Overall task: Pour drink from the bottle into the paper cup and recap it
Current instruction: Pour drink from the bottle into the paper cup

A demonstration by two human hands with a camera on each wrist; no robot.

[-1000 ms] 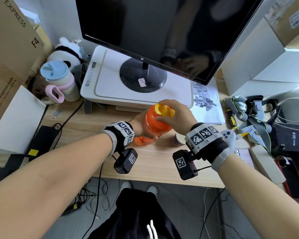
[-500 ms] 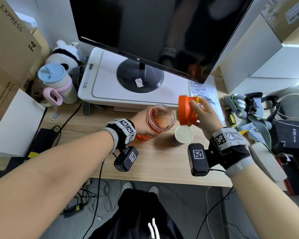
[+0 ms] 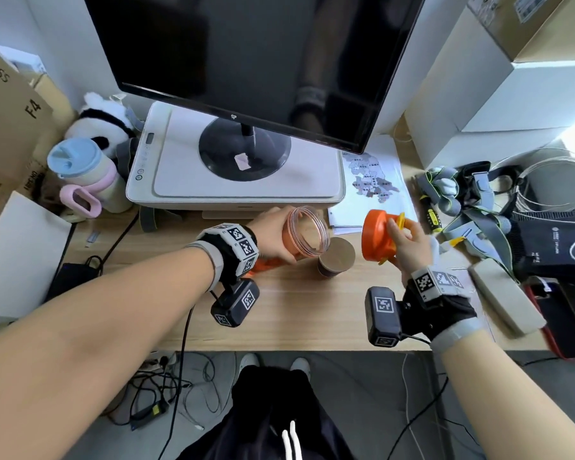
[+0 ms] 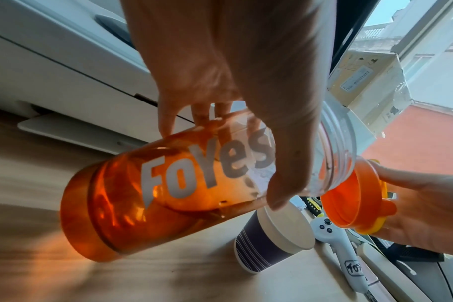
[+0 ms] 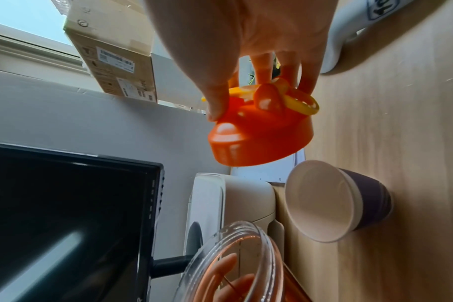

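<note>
My left hand (image 3: 273, 234) grips the clear orange bottle (image 3: 304, 237) around its body and holds it tilted, open mouth toward the right, above the desk. In the left wrist view the bottle (image 4: 173, 183) leans over the paper cup (image 4: 269, 239), its rim just left of the cup's mouth. The purple-and-white paper cup (image 3: 336, 260) stands upright on the desk (image 3: 279, 320) and looks empty in the right wrist view (image 5: 331, 202). My right hand (image 3: 407, 242) holds the orange cap (image 3: 375, 235) with its yellow loop, lifted to the right of the cup; the cap (image 5: 259, 134) is pinched at its top.
A white printer (image 3: 236, 180) carrying a monitor (image 3: 253, 64) sits just behind the bottle. A pastel mug (image 3: 83, 174) and a plush panda (image 3: 107, 124) are at the back left. Straps, cables, a white controller (image 4: 336, 241) and boxes crowd the right side.
The cap came off the bottle and my right hand carried it out to the right. My left hand has tilted the open bottle further toward the cup.
</note>
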